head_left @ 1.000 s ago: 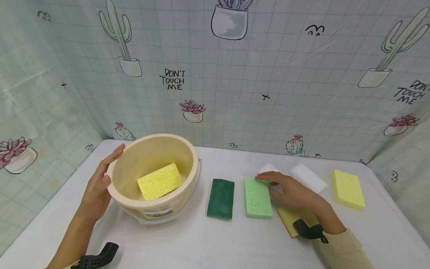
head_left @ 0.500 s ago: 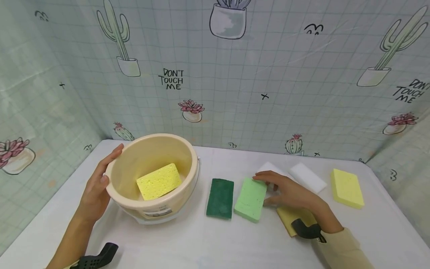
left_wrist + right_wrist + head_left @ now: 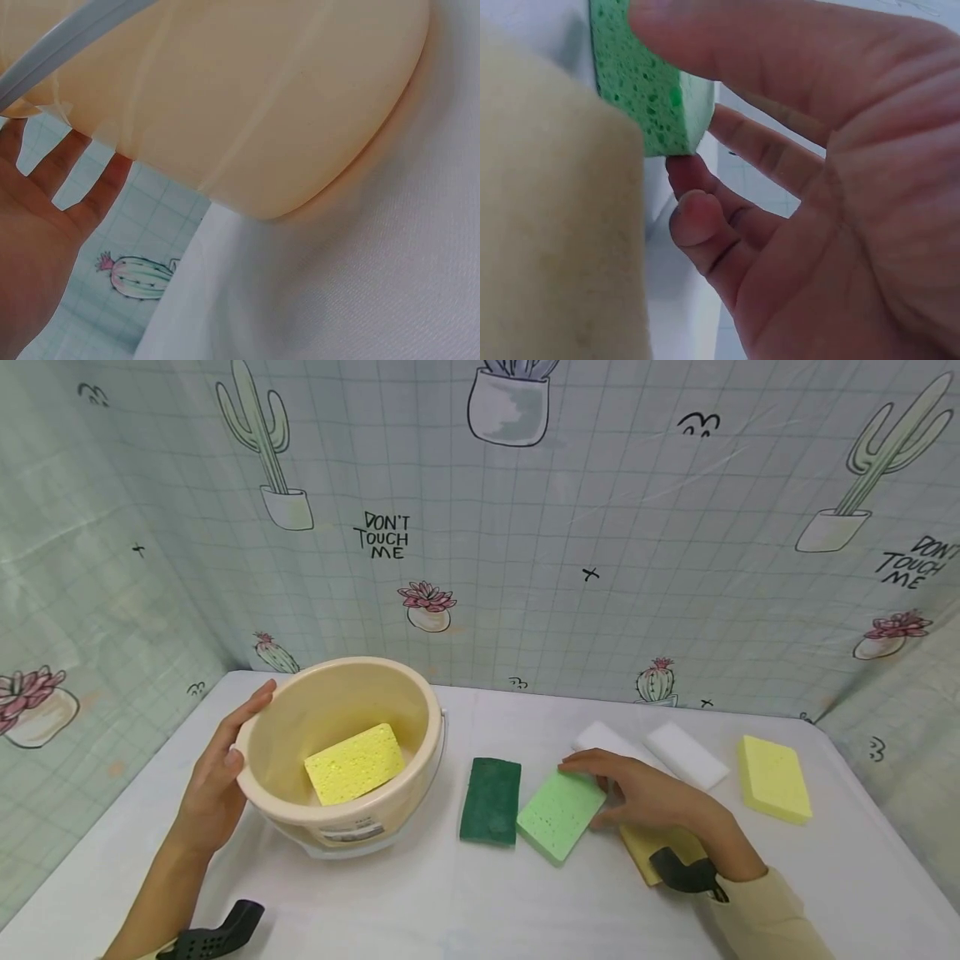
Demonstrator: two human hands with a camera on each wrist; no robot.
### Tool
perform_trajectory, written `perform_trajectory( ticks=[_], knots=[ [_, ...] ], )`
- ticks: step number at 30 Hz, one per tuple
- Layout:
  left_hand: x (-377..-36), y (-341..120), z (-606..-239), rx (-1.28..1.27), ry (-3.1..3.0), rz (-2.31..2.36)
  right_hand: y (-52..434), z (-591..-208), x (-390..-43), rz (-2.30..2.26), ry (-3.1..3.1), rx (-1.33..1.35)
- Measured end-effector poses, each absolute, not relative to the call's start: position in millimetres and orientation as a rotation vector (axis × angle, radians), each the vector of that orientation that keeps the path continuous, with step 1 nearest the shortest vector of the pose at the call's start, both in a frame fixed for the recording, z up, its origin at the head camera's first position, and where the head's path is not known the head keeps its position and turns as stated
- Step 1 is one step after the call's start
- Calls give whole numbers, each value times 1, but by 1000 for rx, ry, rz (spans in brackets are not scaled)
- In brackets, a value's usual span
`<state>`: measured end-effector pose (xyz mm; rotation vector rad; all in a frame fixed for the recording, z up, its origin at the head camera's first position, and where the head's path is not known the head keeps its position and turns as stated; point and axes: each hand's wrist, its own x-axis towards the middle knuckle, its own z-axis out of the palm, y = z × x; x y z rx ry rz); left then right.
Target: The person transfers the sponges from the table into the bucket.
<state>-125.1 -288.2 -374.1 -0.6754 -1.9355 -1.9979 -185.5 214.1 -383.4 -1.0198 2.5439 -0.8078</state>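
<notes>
My left hand (image 3: 213, 785) rests against the left side of a cream bucket (image 3: 258, 789), its fingers fairly straight along the outer wall (image 3: 247, 90). Inside the bucket lies a yellow sponge (image 3: 356, 764). My right hand (image 3: 648, 789) pinches a light green sponge (image 3: 558, 818) at its upper right end. In the right wrist view, the thumb presses the green sponge's porous face (image 3: 641, 97) and fingertips lie at its end. To its left is a dark green scouring pad (image 3: 491, 802). Below the right wrist sits a tan-yellow sponge (image 3: 637, 847), partly covered by the arm.
Two white sponges (image 3: 686, 756) lie behind the right hand, one partly hidden by it. Another yellow sponge (image 3: 775, 781) is at the far right. The white table (image 3: 420, 910) meets a patterned cloth backdrop (image 3: 517, 527) at its back edge.
The light green sponge has turned clockwise between my right fingers and shifted slightly left, now slanting close to the dark green pad. My left hand and the bucket keep their place.
</notes>
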Motion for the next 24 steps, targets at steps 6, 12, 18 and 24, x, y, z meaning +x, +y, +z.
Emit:
perform_trajectory(
  ticks=[6,12,18,24],
  knots=[
    [-124,-288,-373,-675,-1938,-1998,218,-385,-187,-852,2479,-1072],
    [-124,-287,-373,-682,-1939,-1992,224,-393,-191,-896,2420,-1103],
    [-125,-289,-374,-686,-1933,-2002,228,-396,-194,-980,2330,-1145],
    [-125,-289,-375,-686,-1932,-1999,229,-395,-195,-1016,2296,-1188]
  ],
)
